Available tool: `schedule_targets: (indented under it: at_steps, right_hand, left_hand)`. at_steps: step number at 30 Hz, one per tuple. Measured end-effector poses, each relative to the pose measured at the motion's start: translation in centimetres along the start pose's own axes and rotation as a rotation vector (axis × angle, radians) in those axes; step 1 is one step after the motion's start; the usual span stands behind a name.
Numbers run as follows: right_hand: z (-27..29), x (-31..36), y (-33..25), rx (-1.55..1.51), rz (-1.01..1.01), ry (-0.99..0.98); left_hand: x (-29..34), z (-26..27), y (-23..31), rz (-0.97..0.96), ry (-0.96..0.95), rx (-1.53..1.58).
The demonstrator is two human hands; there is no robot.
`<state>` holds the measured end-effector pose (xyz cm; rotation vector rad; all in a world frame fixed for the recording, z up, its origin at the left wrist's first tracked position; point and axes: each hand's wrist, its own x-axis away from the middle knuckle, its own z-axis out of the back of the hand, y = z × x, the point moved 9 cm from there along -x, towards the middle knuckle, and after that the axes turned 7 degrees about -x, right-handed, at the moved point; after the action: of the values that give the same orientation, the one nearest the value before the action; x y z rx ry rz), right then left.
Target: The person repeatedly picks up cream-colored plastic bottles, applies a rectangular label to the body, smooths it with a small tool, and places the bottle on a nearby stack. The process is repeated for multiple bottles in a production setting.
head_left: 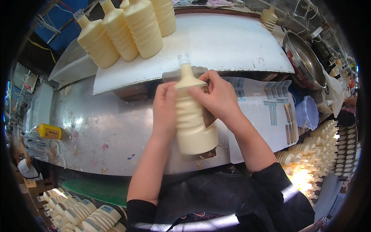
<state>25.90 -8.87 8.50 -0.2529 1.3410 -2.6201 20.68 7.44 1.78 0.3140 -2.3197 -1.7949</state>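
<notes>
Currently both hands grip one cream bottle above the metal table, neck pointing away: left hand wraps its side, right hand pinches its shoulder.

Bare metal table open left of hands; cream bottles block far-left; label sheets right.
</notes>
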Motion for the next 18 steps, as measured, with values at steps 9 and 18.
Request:
schedule_targets:
  at_steps: [9,18]
  right_hand:
    - [-0.2,-0.1,0.2,-0.049,0.010,0.003]
    - [-0.2,-0.1,0.1,-0.021,-0.028,-0.004]
  left_hand:
    - [0.1,0.0,-0.2,-0.003,-0.021,-0.145]
    - [1.2,0.5,-0.6,0.141,0.067,0.087]
